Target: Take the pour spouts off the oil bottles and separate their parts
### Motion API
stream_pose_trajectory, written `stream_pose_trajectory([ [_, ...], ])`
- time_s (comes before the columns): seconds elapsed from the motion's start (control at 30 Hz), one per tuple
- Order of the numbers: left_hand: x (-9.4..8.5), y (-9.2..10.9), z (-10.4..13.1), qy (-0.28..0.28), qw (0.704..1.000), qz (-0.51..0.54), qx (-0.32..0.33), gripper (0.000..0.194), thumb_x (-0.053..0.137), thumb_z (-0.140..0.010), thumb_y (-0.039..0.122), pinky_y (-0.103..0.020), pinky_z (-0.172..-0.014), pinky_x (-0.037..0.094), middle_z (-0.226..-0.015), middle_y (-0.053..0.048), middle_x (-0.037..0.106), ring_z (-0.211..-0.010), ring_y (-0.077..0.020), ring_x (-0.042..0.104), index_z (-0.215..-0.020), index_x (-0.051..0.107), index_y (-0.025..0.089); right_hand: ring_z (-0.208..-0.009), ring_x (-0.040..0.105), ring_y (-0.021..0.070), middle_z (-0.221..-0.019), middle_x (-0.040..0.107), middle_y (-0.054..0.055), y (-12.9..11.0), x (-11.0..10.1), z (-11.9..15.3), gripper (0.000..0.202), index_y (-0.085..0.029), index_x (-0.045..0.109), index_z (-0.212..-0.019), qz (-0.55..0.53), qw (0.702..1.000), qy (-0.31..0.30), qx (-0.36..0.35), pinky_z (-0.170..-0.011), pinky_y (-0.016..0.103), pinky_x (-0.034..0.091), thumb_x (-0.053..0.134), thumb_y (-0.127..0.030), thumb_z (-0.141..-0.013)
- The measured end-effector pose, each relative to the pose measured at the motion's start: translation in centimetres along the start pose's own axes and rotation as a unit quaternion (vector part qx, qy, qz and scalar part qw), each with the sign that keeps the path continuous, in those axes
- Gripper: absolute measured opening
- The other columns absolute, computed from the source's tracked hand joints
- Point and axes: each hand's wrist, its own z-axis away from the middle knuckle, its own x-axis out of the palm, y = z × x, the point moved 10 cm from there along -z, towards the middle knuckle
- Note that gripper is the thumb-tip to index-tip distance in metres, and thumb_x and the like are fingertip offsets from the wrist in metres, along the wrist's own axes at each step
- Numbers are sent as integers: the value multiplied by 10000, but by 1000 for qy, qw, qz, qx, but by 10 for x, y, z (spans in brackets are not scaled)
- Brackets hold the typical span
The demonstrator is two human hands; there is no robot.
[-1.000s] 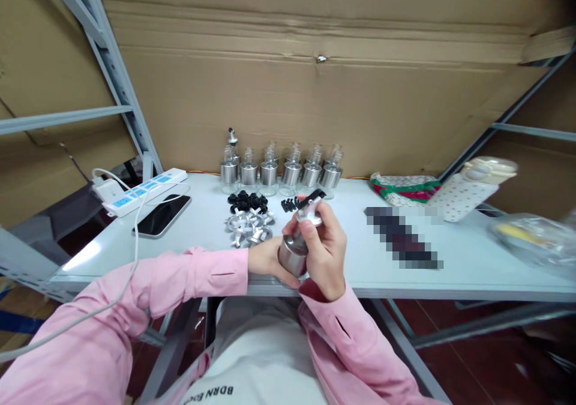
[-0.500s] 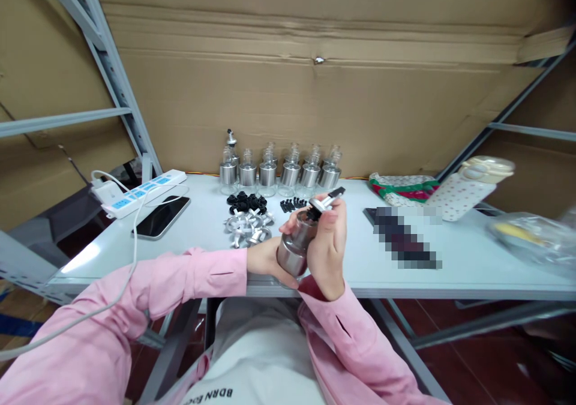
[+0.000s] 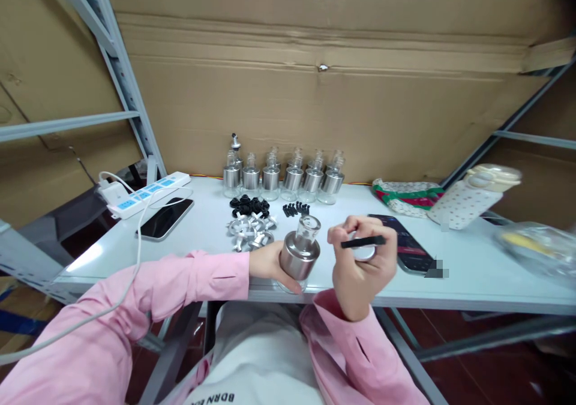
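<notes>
The left hand (image 3: 271, 262) is curled around the steel-sleeved glass bottle (image 3: 299, 257), thumb low across its front; the bottle stands roughly upright at the worktop's (image 3: 463, 276) near edge, its mouth uncovered. At the bottle's three o'clock and apart from it, the right hand (image 3: 366, 270) is closed on a metal pourer with a black part (image 3: 362, 242) across it, fingers folded around it.

The bottle is likely rigid and moderately heavy for its size; the smooth sleeve may slip, and the bare neck and base look the breakable parts, so the sleeve is the best hold. The pourer looks light and stiff, best pinched by its metal disc.

At ten o'clock from the bottle, metal pourer tops (image 3: 249, 231) crowd the left hand, with black stoppers (image 3: 249, 206) beyond; small black caps (image 3: 296, 209) lie at twelve. Farther back stand more bottles (image 3: 293, 178). A lit phone (image 3: 407, 246) lies close to the right hand at three o'clock. A white cable (image 3: 137, 255) crosses the left sleeve (image 3: 180, 282) at nine.
</notes>
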Motion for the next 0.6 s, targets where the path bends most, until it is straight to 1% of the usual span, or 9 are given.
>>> stream_pose_trajectory([
  [0.07,-1,1,0,6,1000,-2,5,558,829,-436,193,-311,-787,422,-857,-26,571,-802,-159,534,-926,569,137,-660,514,135,-741,489,-7,2,6,-2,168,-227,434,-783,63,994,-92,1,-597,277,446,599,-205,-760],
  [0.13,-2,4,0,11,1000,-4,24,603,832,-437,193,-320,-825,414,-908,-38,577,-861,-177,538,-976,567,146,-663,529,136,-767,539,0,4,13,-2,142,-227,491,-863,118,977,-178,2,-594,266,446,590,-198,-766],
  [0.23,-2,5,0,12,999,-5,34,639,834,-447,220,-340,-872,400,-938,-47,587,-925,-202,539,-1023,565,153,-703,566,154,-862,600,27,0,28,1,223,-238,519,-1020,167,942,-289,-30,-631,278,468,547,-210,-801],
  [0.3,-1,3,0,4,1000,-8,28,626,833,-453,234,-353,-878,397,-925,-46,591,-926,-208,540,-1012,567,146,-719,577,161,-898,613,42,-3,39,6,221,-238,523,-1044,186,914,-357,-54,-640,278,474,505,-207,-826],
  [0.33,0,4,0,1,1000,-7,30,624,833,-453,233,-356,-880,395,-926,-47,590,-927,-209,539,-1009,565,142,-718,578,162,-897,614,47,-4,43,6,207,-233,525,-1033,192,902,-381,-64,-631,274,473,483,-197,-833],
  [0.4,-1,6,-1,7,999,14,40,658,840,-443,219,-356,-889,388,-962,-53,583,-948,-207,534,-1030,551,148,-717,579,164,-876,609,51,-7,48,3,192,-218,518,-1006,195,889,-407,-83,-618,270,471,459,-174,-829],
  [0.47,-5,8,-1,28,996,65,50,750,856,-416,208,-355,-911,373,-1016,-55,567,-994,-203,524,-1084,517,178,-704,577,166,-842,604,47,-11,51,-7,176,-208,513,-979,195,884,-412,-102,-615,271,464,467,-167,-814],
  [0.53,-9,4,-3,51,989,134,41,829,872,-383,222,-368,-914,368,-1032,-49,552,-999,-195,530,-1115,484,211,-683,567,166,-810,597,38,-17,52,-26,149,-206,512,-949,199,889,-396,-113,-619,275,455,500,-187,-802],
  [0.6,-10,-5,-4,62,982,179,7,875,882,-349,226,-387,-890,381,-999,-36,542,-936,-177,558,-1117,463,229,-678,553,167,-796,582,31,-23,54,-50,140,-211,511,-925,204,903,-360,-117,-637,284,445,543,-223,-790],
])
